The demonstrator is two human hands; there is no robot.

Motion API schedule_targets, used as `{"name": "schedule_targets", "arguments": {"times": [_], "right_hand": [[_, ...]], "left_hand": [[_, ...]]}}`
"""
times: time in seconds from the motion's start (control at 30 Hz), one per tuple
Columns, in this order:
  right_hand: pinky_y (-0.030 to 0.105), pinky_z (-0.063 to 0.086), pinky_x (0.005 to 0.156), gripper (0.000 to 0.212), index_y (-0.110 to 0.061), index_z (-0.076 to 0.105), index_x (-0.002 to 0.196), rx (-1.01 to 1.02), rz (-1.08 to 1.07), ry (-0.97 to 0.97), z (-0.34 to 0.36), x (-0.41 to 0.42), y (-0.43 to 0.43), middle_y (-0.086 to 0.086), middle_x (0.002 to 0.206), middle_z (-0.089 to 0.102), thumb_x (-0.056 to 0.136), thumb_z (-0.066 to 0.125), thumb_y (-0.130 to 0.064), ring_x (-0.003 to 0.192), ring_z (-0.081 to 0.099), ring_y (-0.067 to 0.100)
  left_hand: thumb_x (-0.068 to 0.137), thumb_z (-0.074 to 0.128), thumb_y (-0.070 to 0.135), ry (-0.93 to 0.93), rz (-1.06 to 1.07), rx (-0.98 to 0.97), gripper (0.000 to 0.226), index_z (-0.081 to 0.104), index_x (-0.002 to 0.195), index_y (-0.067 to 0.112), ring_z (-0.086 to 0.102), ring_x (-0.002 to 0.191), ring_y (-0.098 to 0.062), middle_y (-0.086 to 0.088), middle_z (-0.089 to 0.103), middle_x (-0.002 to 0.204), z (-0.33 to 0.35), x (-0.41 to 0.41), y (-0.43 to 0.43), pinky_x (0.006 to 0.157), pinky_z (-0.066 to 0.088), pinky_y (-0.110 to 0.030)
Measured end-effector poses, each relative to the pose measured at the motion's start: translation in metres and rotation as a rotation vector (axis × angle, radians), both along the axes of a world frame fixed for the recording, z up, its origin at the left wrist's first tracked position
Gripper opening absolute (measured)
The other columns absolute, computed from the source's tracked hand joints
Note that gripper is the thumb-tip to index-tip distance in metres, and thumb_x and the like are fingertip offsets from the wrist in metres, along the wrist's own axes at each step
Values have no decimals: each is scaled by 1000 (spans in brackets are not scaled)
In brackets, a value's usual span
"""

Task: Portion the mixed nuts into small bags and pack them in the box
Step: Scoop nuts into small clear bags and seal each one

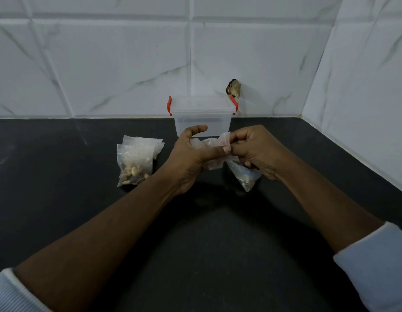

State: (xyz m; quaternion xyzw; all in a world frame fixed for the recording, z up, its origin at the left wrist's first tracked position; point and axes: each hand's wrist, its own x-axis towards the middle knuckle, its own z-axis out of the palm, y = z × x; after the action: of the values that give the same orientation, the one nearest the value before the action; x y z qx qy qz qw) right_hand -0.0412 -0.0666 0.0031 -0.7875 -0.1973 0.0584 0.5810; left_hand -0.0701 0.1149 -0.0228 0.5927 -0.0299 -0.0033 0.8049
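Nearest the front edge of the bench (206, 255), only two forearms in pale sleeves cross the dark surface. Toward the middle the hands come together. The left hand (188, 161) and the right hand (256, 149) both pinch a small bag (212, 144) just above the bench, with the left thumb laid across it and the right fingertips on its upper edge. The plastic is crumpled and partly covered, so I cannot tell whether its seal is pressed closed.

A second bag (248, 180), with a few nuts in its lower tip, hangs from under the right hand. How firmly the lower fingers hold it is hidden.

The main risk is here: the right hand is doing two jobs at once. If it shifts to work the seal, the hanging bag could slip and scatter nuts over the bench. A half-closed seal on the small bag could also open once it is tipped into the box.

Left of the hands, a pile of filled bags (135, 163) lies loosely stacked, and a sweeping wrist could knock it apart.

At the back edge, against the tiled wall, stands the clear box (202, 119) with its lid on and red latches (170, 105) at the ends. Opening it needs a free hand, and neither hand is free.
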Motion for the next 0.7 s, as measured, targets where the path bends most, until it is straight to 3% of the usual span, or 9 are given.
{"name": "schedule_targets", "arguments": {"times": [0.1,0.3,0.5,0.63,0.7], "right_hand": [[26,27,43,15,-17,82,92,-23,30,-2,0,-1,0,17,65,59,94,69,-9,45,34,15],[23,30,39,23,-26,83,90,-84,24,-33,-1,-2,3,21,71,63,93,70,-7,45,35,14],[23,28,43,11,-18,83,98,-39,-23,-45,6,1,-6,9,58,59,89,77,-14,41,30,12],[23,29,44,11,-16,83,99,-75,-51,-66,7,4,-14,2,54,59,89,78,-15,41,30,12],[24,30,44,10,-17,83,98,-76,-52,-61,7,4,-15,4,54,56,89,79,-16,43,30,13]], "left_hand": [[58,93,10,-11,14,12,86,52,132,29,67,114,-34,-16,54,137,-1,0,-1,86,62,-53],[58,95,13,-20,-16,36,86,53,131,29,68,115,-34,-18,55,137,-2,-2,-1,89,61,-53],[98,66,20,100,28,-85,33,62,127,4,74,104,-28,-15,73,118,8,4,9,79,62,-40],[104,58,19,141,205,-43,17,70,105,8,72,78,-16,-7,74,88,6,6,15,69,61,-30],[102,61,25,122,204,-43,17,69,103,10,69,75,-15,-5,70,85,8,7,16,69,60,-30]]}}
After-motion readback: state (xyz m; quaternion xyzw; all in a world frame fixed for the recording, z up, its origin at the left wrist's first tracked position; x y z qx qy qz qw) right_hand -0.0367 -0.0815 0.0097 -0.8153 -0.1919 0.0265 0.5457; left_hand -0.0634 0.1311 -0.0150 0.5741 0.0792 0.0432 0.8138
